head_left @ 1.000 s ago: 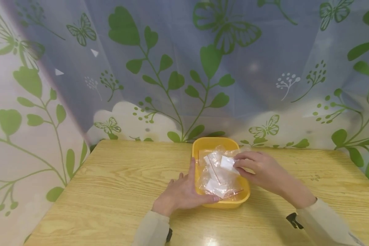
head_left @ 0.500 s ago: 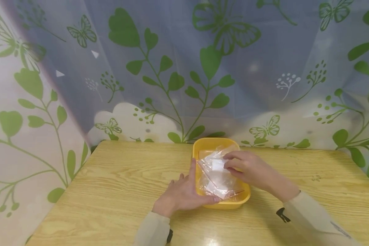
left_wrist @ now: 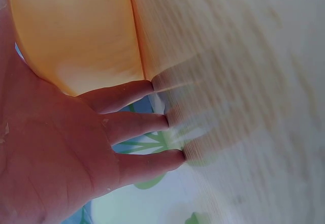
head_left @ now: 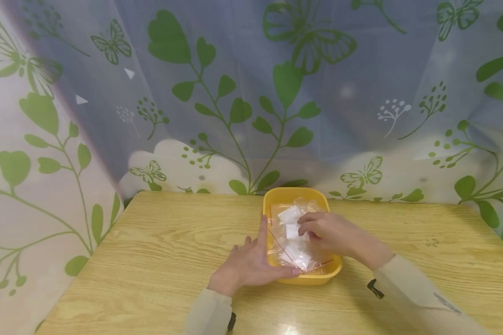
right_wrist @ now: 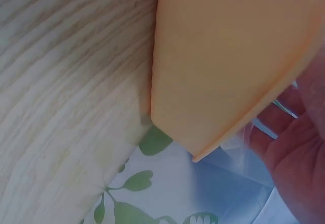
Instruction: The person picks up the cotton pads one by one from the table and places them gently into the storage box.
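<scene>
A yellow plastic tub (head_left: 295, 192) stands on the table and holds several clear zip bags (head_left: 282, 242) with red seal lines and white contents. Over the tub, my right hand (head_left: 339, 237) has its fingers curled and pinches a clear zip bag with a white slip (head_left: 292, 231) in it. My left hand (head_left: 251, 263) steadies the tub's near left corner, thumb on the front rim and index finger along the left side. In the left wrist view its other fingers (left_wrist: 144, 168) lie straight, tips on the tabletop. The right fingertips are partly hidden behind the tub wall (right_wrist: 223, 61) in the right wrist view.
The wood-grain table (head_left: 172, 232) reaches back to a hanging cloth (head_left: 243, 70) printed with green leaves and butterflies. A paler patterned cloth (head_left: 25, 186) borders the left side. The tub sits close to the table's back edge.
My right hand has moved left and slightly down into the tub with the zip bag, from the right rim towards the middle. The left hand and the tub have stayed nearly still.
</scene>
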A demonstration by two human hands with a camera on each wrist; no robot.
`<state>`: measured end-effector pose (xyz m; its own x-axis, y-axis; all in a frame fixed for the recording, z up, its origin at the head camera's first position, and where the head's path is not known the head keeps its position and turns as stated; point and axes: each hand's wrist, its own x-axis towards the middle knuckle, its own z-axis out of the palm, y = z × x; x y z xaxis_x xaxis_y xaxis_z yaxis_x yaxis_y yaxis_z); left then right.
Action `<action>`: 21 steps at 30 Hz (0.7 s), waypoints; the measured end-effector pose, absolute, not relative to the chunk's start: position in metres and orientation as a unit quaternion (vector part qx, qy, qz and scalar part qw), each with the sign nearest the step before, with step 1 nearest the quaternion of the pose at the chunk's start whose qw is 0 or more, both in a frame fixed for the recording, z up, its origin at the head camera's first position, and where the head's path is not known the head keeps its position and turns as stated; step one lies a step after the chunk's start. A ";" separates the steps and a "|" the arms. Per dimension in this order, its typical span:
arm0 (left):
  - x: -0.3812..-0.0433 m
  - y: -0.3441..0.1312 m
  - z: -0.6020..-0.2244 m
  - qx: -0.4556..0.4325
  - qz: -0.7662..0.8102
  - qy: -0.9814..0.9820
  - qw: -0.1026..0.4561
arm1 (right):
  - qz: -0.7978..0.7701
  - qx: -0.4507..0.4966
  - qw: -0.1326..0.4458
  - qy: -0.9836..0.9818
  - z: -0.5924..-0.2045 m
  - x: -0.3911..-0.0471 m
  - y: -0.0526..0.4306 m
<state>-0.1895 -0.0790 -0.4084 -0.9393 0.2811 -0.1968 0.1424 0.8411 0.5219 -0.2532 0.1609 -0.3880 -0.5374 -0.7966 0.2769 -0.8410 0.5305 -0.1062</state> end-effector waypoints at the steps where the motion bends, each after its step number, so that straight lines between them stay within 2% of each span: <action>1: -0.190 -0.079 -0.409 0.112 0.260 0.950 0.134 | 0.116 0.470 0.093 -0.870 -0.389 -0.254 0.160; 12: -0.191 -0.078 -0.411 0.115 0.262 0.949 0.128 | 0.138 0.463 0.056 -0.874 -0.398 -0.262 0.154; 17: -0.191 -0.079 -0.412 0.116 0.260 0.950 0.127 | 0.144 0.472 0.098 -0.864 -0.397 -0.260 0.157; 21: -0.190 -0.080 -0.413 0.116 0.259 0.951 0.126 | 0.162 0.473 0.160 -0.851 -0.393 -0.255 0.164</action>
